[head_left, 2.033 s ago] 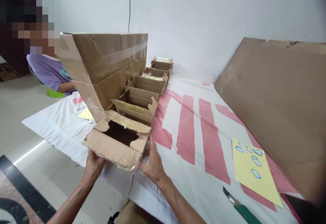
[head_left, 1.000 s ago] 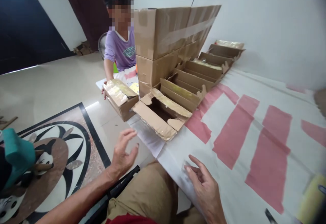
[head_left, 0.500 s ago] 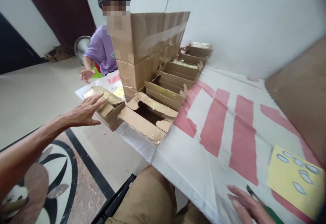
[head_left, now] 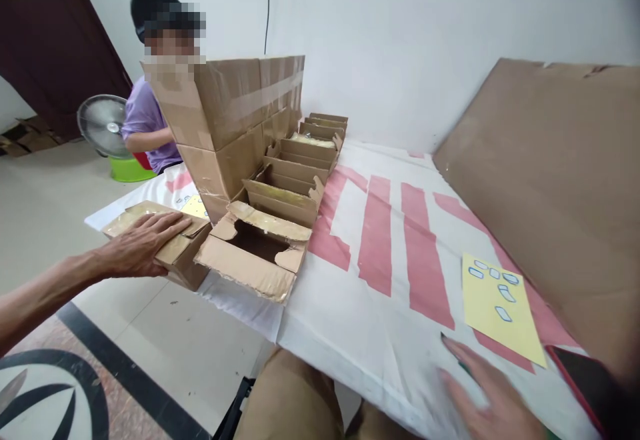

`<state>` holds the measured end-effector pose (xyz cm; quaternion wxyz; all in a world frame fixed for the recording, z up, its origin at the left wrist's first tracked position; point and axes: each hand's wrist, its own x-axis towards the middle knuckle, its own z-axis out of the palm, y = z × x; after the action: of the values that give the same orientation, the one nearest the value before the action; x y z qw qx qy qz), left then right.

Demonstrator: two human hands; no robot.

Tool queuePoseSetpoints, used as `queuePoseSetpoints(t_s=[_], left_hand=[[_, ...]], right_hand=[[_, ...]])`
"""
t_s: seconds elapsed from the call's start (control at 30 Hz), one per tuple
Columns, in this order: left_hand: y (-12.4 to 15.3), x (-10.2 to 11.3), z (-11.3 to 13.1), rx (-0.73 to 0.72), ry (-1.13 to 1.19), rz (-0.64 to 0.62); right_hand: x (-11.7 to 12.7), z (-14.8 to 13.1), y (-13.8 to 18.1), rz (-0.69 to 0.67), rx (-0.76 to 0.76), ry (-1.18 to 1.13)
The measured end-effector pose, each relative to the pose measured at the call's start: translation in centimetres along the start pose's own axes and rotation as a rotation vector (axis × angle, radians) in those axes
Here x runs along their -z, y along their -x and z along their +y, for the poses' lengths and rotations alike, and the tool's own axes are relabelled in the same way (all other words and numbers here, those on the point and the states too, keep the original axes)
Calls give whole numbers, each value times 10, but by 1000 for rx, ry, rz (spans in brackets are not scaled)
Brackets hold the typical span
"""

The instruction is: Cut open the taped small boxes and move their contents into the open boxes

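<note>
My left hand (head_left: 145, 243) lies flat on top of a closed cardboard box (head_left: 187, 270), fingers stretched over its upper flaps. That box stands at the left edge of the cloth-covered table, beside an opened carton (head_left: 250, 270) with torn flaps. Low on the right, my right hand (head_left: 490, 393) is blurred, with thumb and forefinger apart. It hovers over or touches a slim tool (head_left: 465, 365) with a dark pointed tip and a green handle. Most of the tool is hidden under the fingers, and its exact kind does not show.
Open cartons (head_left: 280, 187) run in a row away from me, beside a stack of taped boxes (head_left: 230, 103). A co-worker in purple (head_left: 145, 120) sits behind. On the right are a yellow card (head_left: 500, 313), a phone (head_left: 580, 387) and a large cardboard sheet (head_left: 545, 180).
My left hand has come down onto the closed box. My right hand has moved over the green-handled tool. The view has turned right, and the co-worker's arm has drawn back.
</note>
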<state>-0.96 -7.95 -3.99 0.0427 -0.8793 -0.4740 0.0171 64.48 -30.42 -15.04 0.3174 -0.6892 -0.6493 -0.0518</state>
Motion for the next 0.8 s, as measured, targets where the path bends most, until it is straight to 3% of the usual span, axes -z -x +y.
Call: queuePoseSetpoints(t_s=[0.13, 0.23, 0.37, 0.43, 0.47, 0.53, 0.6, 0.7, 0.8], left_hand=[[17, -10, 1, 19, 16, 193], [34, -9, 21, 53, 39, 368], [62, -15, 99, 216, 198, 571], [69, -30, 148, 317, 434, 540], [68, -41, 171, 402, 576, 459], [58, -61, 206, 542, 862, 353], [36, -76, 226, 688, 1132, 326], [-2, -83, 239, 849, 1392, 381], [-29, -82, 246, 856, 1522, 476]], right_hand=[[-49, -72, -26, -226, 152, -117], [-71, -123, -48, -333, 196, -241], [-96, -157, -68, -417, 137, -385], [-109, -162, -72, -447, 94, -443], [-116, -164, -73, -459, 73, -467], [-131, -166, -74, -478, 27, -502], [-146, -166, -75, -491, -16, -516], [-165, -167, -78, -479, -63, -514], [-176, -171, -79, -449, -78, -505]])
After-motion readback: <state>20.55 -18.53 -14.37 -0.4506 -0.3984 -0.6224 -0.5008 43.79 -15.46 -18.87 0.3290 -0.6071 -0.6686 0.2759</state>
